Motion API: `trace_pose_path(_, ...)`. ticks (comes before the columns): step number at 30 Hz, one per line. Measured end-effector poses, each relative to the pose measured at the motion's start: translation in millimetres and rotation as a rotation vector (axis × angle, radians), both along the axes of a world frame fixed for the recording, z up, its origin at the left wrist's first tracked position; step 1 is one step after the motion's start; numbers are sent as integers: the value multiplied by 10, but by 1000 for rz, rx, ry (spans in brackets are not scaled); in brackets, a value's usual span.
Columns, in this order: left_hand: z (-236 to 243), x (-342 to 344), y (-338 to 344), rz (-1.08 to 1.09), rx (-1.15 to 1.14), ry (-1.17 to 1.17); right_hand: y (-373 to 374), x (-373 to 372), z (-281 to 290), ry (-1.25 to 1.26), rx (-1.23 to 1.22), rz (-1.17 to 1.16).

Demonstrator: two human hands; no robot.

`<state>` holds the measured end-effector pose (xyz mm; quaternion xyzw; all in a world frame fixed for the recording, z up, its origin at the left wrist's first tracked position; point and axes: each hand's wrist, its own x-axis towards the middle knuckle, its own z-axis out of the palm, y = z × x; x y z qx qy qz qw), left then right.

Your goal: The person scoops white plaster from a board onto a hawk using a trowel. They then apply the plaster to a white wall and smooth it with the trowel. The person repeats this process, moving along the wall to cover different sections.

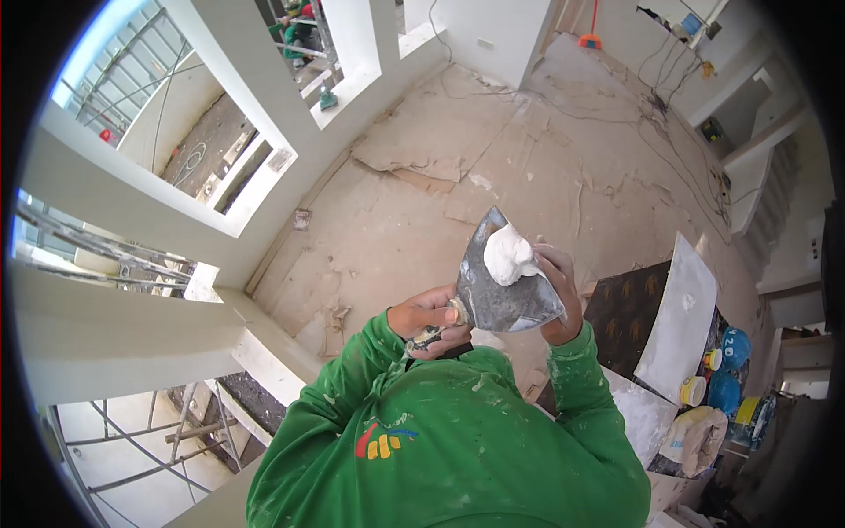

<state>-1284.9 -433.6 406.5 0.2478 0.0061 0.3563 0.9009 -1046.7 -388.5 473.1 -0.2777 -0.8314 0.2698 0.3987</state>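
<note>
My left hand (429, 322) is closed around the handle of a wide putty knife (497, 306), held in front of my chest. Its grey, smeared metal blade flares out to the right and carries a thick lump of white putty (510, 255). My right hand (563, 295) is at the blade's right edge with its fingers curled. Part of that hand is hidden behind the blade, so what it grips does not show. White splashes mark both green sleeves.
Brown sheeting (422, 167), torn in places, covers the floor. Window openings with scaffolding line the left. At right lie a white board (682, 321), blue containers (724, 391) and an open sack (695, 440). Cables (669, 145) trail across the floor; an orange broom (591, 40) stands far off.
</note>
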Motion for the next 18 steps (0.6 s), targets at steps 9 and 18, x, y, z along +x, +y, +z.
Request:
trace_pose_path(9, -87, -2001, -650, 1242, 542, 1395, 477, -1828, -590, 504, -1313, -109)
trace_pose_path(18, -529, -3571, -279, 1600, 559, 2077, 1086, -4727, -327, 170, -2083, 491)
